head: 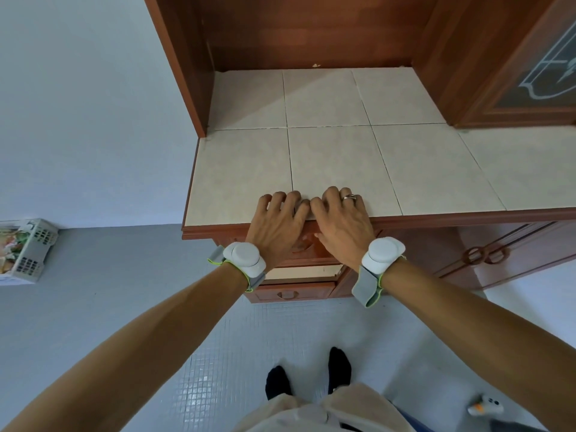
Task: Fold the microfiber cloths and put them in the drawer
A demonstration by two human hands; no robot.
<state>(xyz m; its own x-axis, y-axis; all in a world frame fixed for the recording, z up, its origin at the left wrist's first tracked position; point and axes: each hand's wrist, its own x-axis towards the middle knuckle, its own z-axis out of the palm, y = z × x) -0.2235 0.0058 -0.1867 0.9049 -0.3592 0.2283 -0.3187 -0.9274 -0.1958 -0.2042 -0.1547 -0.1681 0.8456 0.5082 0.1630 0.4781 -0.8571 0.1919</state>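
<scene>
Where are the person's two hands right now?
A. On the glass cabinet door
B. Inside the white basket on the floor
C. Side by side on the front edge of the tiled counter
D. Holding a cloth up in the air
C: the left hand and right hand lie next to each other, fingers on the front edge of the tiled counter, holding nothing.

Soft daylight, sharp ctr, fisheye edges

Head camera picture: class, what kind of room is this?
Probably a home kitchen or utility room: beige tiled countertop on a reddish-brown wooden cabinet with drawers, and a small-tiled grey floor.
</scene>
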